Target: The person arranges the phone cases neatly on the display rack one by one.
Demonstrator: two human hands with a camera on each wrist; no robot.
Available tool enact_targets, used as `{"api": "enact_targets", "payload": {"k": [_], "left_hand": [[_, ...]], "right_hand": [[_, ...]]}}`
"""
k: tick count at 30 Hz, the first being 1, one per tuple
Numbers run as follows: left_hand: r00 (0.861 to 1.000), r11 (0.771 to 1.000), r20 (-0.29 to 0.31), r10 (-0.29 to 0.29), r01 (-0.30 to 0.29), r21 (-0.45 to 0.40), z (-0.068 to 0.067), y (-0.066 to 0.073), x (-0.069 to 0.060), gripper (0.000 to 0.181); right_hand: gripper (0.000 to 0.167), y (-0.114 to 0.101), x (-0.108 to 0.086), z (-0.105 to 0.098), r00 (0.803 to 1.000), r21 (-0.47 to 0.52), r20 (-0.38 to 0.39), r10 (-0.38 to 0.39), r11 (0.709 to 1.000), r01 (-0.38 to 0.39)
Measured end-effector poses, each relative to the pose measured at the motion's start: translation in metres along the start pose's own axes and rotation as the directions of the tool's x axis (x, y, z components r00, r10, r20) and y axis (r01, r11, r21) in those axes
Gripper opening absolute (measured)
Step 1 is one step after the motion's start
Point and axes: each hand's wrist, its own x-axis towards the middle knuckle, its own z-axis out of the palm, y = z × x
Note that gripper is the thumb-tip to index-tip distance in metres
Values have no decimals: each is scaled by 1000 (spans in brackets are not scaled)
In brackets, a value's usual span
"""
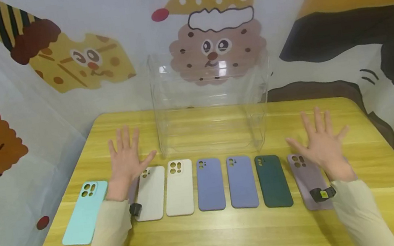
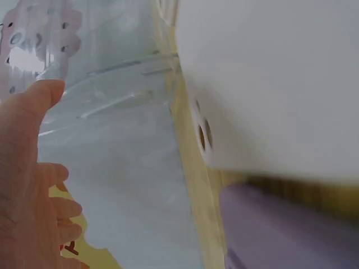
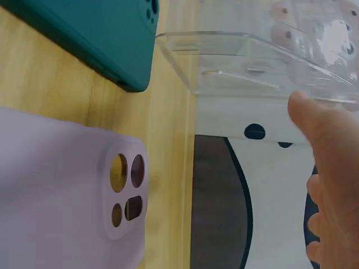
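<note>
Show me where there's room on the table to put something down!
The widest bare patch of table is in front of the middle cases, between the two sleeves. A smaller one lies between the right hand and the table's right edge. It's crowded along the row of cases: the left hand is near one end, the clear rack behind.

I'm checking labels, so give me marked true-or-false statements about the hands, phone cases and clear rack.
1. The left hand and right hand both have spread fingers. True.
2. The turquoise phone case stands upright. False: it lies flat on the wooden table.
3. The dark green phone case lies between a periwinkle phone case and a mauve phone case. True.
4. The clear plastic rack stands beyond the dark green phone case. True.
5. The right hand grips the rack. False: it holds nothing.
</note>
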Motion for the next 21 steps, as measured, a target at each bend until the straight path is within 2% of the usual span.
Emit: {"api": "enact_targets", "payload": {"k": [3,5,8,10,14,17,19,21], "left_hand": [[999,996,-40,33,-36,-79,1,3,0,87],[994,986,-87,67,-79,-144,2,7,0,83],[979,963,-167,119,-155,-221,3,15,2,79],[961,945,-230,153,-210,-250,5,20,4,75],[913,910,-353,203,-309,-276,10,26,9,69],[886,887,-416,206,-349,-303,14,32,12,63],[883,878,-432,185,-346,-331,17,36,13,60],[886,867,-437,156,-335,-368,20,40,14,58]], "right_hand": [[85,7,-10,-2,999,77,-38,12,997,-9],[81,15,-19,-3,996,125,-84,32,992,-21],[76,30,-34,-2,987,177,-146,73,983,-47],[74,40,-45,-1,981,188,-163,103,980,-72],[78,56,-64,1,980,180,-90,176,971,-158],[81,66,-75,3,976,170,-27,215,963,-207],[83,71,-80,6,974,161,4,226,961,-223],[84,75,-84,7,971,146,30,235,960,-237]]}}
